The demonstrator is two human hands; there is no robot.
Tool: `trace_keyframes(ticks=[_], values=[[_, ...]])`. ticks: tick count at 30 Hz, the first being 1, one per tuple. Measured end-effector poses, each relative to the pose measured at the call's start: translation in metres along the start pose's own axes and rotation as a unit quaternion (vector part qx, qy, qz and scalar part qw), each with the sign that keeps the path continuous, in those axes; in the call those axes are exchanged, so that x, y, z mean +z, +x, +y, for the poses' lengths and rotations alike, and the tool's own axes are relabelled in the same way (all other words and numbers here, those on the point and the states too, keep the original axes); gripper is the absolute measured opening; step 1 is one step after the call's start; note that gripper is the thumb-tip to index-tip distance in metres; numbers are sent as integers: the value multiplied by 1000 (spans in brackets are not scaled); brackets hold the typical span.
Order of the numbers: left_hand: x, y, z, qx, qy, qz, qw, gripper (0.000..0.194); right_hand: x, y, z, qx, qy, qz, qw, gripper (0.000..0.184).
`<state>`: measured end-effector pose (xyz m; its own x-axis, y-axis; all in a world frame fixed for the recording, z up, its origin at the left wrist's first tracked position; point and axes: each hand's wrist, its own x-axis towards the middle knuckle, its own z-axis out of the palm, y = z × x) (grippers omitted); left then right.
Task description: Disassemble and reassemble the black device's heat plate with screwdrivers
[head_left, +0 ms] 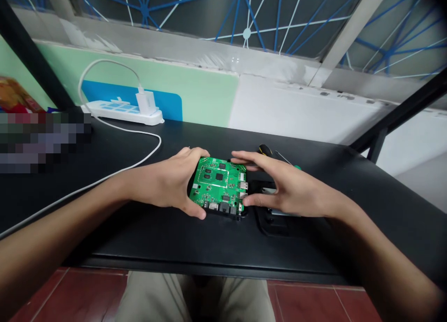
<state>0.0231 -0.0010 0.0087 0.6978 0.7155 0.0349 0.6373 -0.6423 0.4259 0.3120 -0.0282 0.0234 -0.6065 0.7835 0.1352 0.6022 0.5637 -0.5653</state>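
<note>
The green circuit board (220,180) lies in front of me, near the middle of the counter (167,243), with its chips facing up and its row of ports toward me. Along its left side and its near edge I see a dark rim, which I judge to be a black casing (191,186) under it. The step in hand, as I judge it, is handling the opened device by its sides, perhaps to steady or to seat the board. The next move, I think, calls for an even hold at the edges, without pressing on the small chips.

The board lies between my two hands, which are apart from each other. My left hand (171,180) is clasped around the left side, with the thumb at the near corner and the fingers at the far one. My right hand (289,184) is spread on the other side: its thumb reaches the ports of the right edge, its fingers the far right corner. Whether it really grips, I cannot tell.

Under my right hand, just beside the board, lies a dark frame-like part (279,228), and behind that hand shows a black and yellow handle (265,149). Farther left, a white cable (159,142) runs from the power strip (122,113) near the wall.
</note>
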Motion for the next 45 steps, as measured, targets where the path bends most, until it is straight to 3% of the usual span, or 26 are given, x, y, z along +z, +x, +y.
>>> trace_keyframes(ticks=[5, 14, 29, 32, 37, 39, 41, 45], values=[[-1, 1, 4, 2, 12, -5, 1000, 93, 2, 1, 0, 9, -32, 15, 999, 74], [0, 1, 2, 2, 28, -16, 999, 84, 7, 3, -1, 21, -76, -4, 997, 73], [0, 1, 1, 3, 40, -39, 998, 91, 7, 7, 2, 27, -93, 13, 995, 61], [-1, 1, 1, 5, 40, -39, 998, 92, 4, 8, 3, 38, -91, 42, 994, 56], [-3, 3, 3, 10, 49, -39, 998, 90, -11, 5, 9, 84, -112, 158, 977, 49], [-3, 3, 2, 18, 51, -34, 998, 88, -18, -2, 15, 103, -119, 178, 971, 52], [-3, 2, 1, 27, 49, -29, 998, 87, -24, -13, 21, 117, -125, 160, 972, 56], [-3, 0, -2, 50, 50, -24, 997, 86, -33, -46, 32, 154, -130, 68, 977, 70]])
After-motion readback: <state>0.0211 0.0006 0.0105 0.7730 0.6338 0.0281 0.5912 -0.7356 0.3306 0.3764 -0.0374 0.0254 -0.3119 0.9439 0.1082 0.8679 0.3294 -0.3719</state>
